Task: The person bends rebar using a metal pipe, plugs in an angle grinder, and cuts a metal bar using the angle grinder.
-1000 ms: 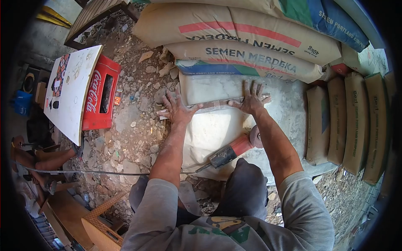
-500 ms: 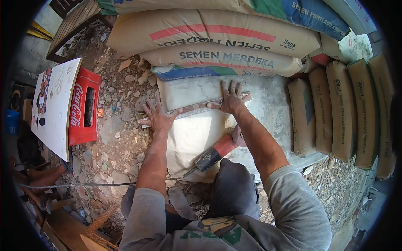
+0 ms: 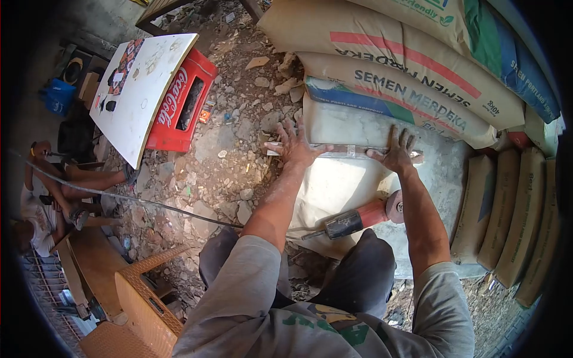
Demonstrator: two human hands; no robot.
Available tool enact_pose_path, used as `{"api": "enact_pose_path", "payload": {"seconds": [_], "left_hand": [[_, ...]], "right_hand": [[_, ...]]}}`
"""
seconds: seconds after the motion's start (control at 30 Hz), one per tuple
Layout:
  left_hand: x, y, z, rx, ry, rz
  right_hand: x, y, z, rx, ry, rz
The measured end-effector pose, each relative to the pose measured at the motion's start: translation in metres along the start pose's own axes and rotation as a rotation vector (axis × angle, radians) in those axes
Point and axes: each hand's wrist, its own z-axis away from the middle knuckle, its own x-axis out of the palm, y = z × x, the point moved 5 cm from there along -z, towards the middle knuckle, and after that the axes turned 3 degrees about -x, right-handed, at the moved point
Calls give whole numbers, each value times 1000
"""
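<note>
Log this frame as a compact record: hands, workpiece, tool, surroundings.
Left hand: spread at the strip's left end
Right hand: spread near its right end
Workpiece: long narrow strip, across pale sheeting
Tool: corded power tool, lying untouched
Behind: stacked cement bags
Left side: red crate under white board
Bystander: person, far left

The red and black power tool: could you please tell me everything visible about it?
The red and black power tool lies on a pale, creased sheet: plastic-looking black rear, red front, round pinkish-grey disc beside the right forearm. A dark cable leaves its rear. Neither left hand nor right hand touches it.
</note>
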Motion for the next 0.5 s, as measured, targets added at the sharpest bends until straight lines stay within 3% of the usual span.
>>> {"api": "enact_pose_path", "payload": {"seconds": [0.13,0.5], "left_hand": [[2,4,0,10,-6,-2],[9,5,-2,-18,-22,82]], "right_hand": [[-14,-9,11,71,-88,-5],[-5,-4,5,65,-40,-17]]}}
